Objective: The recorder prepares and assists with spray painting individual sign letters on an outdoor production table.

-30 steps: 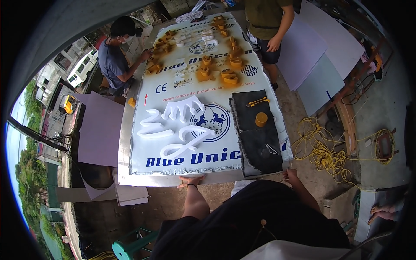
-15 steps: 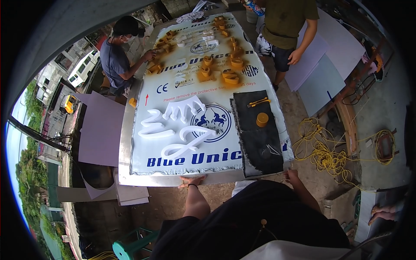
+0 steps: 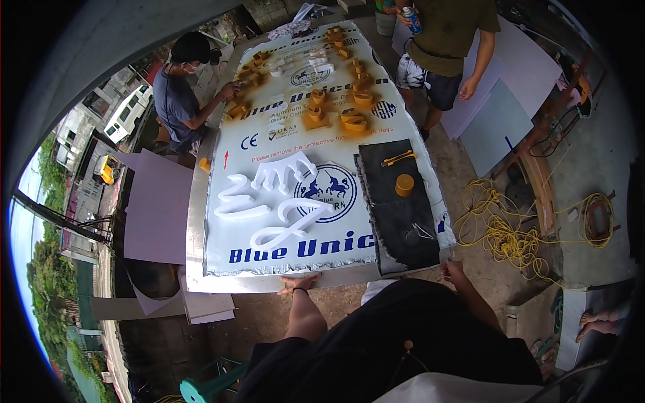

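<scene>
Big flat metal sheet [image 3: 201,201] under a white printed film, lying across the worktop. Probably stiff yet springy, awkward, sharp-edged, slippery on the film; best taken along the near rim, hands wide apart. Left hand [image 3: 297,283] laid flat and open on that rim; right hand [image 3: 454,271] at the near corner, grip unclear. White cut-out letters [image 3: 272,198], yellow cup [image 3: 404,185] farther on.

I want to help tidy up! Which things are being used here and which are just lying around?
In use:
left hand and right hand on the near edge of the big white sheet
white cut-out letters
yellow-painted letters

Lying about:
yellow cord
black mat
yellow cap
teal stool
</scene>
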{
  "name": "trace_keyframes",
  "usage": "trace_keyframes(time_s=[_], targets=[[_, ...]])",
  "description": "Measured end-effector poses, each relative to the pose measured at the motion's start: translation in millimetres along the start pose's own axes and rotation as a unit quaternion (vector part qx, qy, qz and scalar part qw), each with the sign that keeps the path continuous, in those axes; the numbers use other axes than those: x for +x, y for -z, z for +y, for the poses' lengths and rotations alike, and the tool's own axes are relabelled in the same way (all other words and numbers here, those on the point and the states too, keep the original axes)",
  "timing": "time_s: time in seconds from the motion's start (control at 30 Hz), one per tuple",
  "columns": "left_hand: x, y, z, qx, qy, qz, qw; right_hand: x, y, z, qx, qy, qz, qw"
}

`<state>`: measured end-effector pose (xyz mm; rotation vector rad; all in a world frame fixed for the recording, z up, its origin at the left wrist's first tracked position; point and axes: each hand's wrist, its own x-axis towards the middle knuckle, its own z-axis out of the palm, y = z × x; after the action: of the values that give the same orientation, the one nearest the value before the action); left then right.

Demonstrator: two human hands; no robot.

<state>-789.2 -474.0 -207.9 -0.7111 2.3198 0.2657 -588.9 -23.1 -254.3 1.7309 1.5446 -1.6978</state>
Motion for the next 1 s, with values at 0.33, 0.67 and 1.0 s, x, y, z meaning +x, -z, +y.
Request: trace_keyframes(time_s=[0.33, 0.67, 1.0], targets=[[1.8, -1.6, -2.2, 0.026, -0.011, -0.007, 1.0, -0.4, 1.0, 0.7, 0.01, 0.005, -0.016, 1.0], [6.8, -2.6, 0.0, 0.051, 0.024, -0.025, 0.998, 8.0, 2.7, 5.1, 0.016, -0.017, -0.009, 1.0], [13.2, -6.7, -5.5, 0.064, -0.061, -0.013, 0.996, 5.9, 1.9, 3.9, 0.018, -0.003, -0.028, 0.999]])
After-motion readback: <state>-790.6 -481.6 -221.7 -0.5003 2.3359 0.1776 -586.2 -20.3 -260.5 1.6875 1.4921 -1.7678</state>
